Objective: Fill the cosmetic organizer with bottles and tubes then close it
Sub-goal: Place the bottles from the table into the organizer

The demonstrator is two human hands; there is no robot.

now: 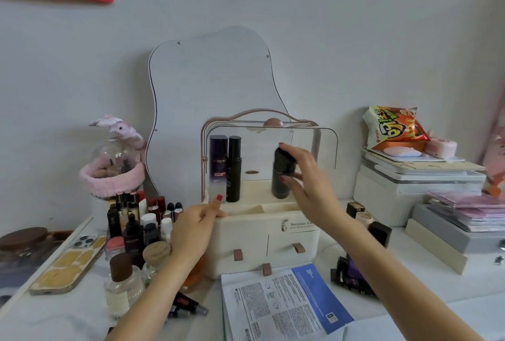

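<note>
1. We are seeing the loose stock at far left: a cluster of bottles and tubes point(136, 228) standing on the table point(410, 286), just beside the left hand.
2. We are reading the left hand point(195, 227) as resting on the cosmetic organizer point(246, 237) at its front-left corner, thumb up and fingers curled on the edge, steadying it and holding no bottle.
3. We are noting two upright bottles already in the top tray at left: the L'Oreal bottle point(218, 167) and a slim black bottle point(234, 168), touching or nearly so.
4. We are seeing the right hand point(303, 176) gripping the black spray bottle point(282, 174), long axis upright, base in the tray's right side; the right hand is nearer.
5. We are finding the clear lid point(314, 144) raised; the bottle's base contact and the right fingers behind it are hidden, and motion blur is softening it.
</note>
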